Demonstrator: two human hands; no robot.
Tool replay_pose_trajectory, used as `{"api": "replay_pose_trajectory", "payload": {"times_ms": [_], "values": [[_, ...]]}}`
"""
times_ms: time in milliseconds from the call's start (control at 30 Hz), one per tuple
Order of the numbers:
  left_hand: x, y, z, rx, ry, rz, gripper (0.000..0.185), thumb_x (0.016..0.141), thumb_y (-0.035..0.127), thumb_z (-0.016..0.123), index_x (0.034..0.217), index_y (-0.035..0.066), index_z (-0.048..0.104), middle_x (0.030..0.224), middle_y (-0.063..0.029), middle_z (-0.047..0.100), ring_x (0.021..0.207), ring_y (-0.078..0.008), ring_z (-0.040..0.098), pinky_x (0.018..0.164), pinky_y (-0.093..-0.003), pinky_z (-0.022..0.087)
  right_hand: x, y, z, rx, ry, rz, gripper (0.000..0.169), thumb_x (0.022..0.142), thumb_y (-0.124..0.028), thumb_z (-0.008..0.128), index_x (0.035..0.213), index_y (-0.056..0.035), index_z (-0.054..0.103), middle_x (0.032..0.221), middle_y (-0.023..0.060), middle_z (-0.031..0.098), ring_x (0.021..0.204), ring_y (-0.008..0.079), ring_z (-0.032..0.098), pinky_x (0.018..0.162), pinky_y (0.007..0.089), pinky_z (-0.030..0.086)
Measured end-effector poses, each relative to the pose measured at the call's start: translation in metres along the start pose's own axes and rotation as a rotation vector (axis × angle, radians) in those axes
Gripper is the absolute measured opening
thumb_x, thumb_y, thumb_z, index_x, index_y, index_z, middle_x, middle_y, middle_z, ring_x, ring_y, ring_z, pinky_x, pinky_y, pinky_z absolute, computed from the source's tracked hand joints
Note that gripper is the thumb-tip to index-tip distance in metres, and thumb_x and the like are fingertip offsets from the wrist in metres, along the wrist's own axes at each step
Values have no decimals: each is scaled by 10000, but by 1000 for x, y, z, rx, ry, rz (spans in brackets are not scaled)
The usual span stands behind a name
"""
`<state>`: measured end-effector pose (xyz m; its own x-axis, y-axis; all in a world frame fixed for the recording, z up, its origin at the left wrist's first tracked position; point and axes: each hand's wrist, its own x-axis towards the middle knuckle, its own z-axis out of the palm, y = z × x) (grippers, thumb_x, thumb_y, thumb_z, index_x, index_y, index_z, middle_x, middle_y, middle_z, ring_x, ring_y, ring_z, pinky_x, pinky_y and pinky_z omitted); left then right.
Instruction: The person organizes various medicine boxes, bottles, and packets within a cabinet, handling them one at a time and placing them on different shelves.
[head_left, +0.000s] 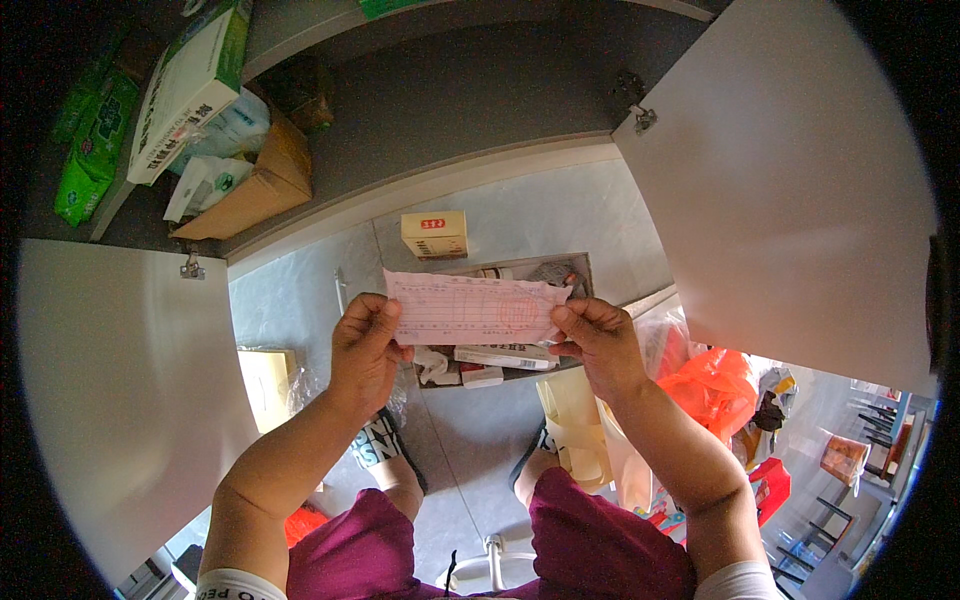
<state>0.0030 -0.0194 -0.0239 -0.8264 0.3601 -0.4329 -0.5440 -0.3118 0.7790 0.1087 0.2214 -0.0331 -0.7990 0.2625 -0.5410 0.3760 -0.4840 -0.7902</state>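
A pink paper slip (465, 309), ruled with lines and bearing writing and a round red stamp, is stretched flat between both hands. Its left end is pinched by my left hand (367, 349), thumb on top. My right hand (602, 341) pinches the right end the same way. Below the slip, on the grey tiled floor, lies a shallow box (587, 279) partly hidden by the paper. In it are a white medicine box (506, 356), crumpled white plastic and other small packs. A yellow carton (434, 234) stands on the floor just beyond.
Open cabinet doors flank me, at left (127, 375) and right (795, 202). The cabinet shelf (465, 97) holds a cardboard box (262, 187), a green-white box (191, 97) and green wipes packs (97, 150). An orange plastic bag (712, 390) and cream bags (574, 427) lie at right.
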Motion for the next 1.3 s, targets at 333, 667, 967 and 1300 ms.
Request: {"api": "replay_pose_trajectory", "payload": {"times_ms": [333, 667, 967, 1300], "values": [[-1, -3, -4, 11, -17, 8, 105, 871, 169, 574, 829, 80, 537, 745, -43, 606, 576, -100, 543, 497, -226, 459, -1, 0, 1, 6, 36, 19, 108, 813, -172, 649, 811, -65, 636, 712, 7, 600, 616, 93, 573, 580, 234, 529], [1, -6, -6, 41, -16, 40, 92, 863, 146, 583, 827, 76, 536, 751, -47, 612, 600, -100, 565, 498, -225, 471, 0, 2, -3, 68, 20, 30, 122, 804, -161, 647, 838, -43, 653, 745, 29, 618, 634, 118, 575, 610, 258, 507], [1, -6, -4, 39, -34, 62, 87, 870, 142, 572, 829, 75, 534, 758, -46, 613, 594, -101, 569, 485, -217, 473, 0, 1, -4, 34, -37, -7, 119, 830, -172, 626, 825, -56, 649, 744, 19, 619, 633, 95, 569, 615, 244, 506], [-1, -4, -3, 53, -45, 73, 94, 873, 142, 567, 835, 65, 528, 748, -45, 606, 588, -104, 563, 486, -217, 471, -2, -1, -2, 12, -28, -28, 126, 821, -183, 639, 813, -58, 645, 726, 8, 612, 622, 95, 566, 611, 244, 506]]}}
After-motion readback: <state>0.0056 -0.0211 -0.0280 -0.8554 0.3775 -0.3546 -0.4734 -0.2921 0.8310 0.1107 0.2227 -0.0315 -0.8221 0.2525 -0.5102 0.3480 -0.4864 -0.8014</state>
